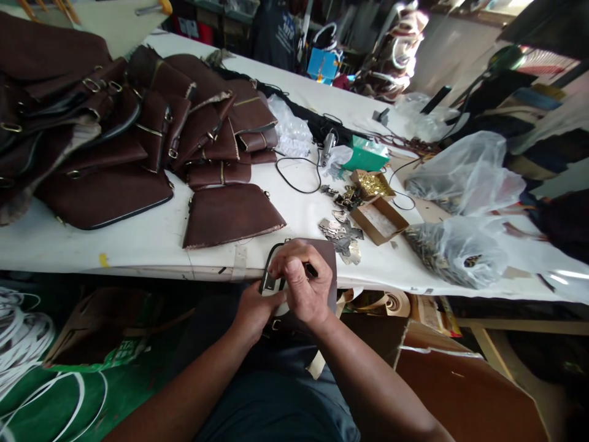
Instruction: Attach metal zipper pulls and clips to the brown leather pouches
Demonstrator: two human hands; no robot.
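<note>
At my far left a heap of brown leather bags [92, 123] covers the white worktop [138, 245], and beside it a flat brown pouch [230, 215] lies alone. At the worktop's near edge, straight before me, is the leather piece [326, 253] I am working on. My left hand [253, 310] comes up from below and is closed on its lower edge, thumb by the metal fitting [268, 284]. My right hand [301, 288] lies over the piece, fingers curled and pinching a slim dark tool [311, 270], whose end pokes out past my knuckles. Just right of it lies a scatter of small metal plates [343, 236], then an open cardboard box [380, 221] and a box of gold fittings [372, 184]. Clear plastic bags [464, 172] lie furthest right.
</note>
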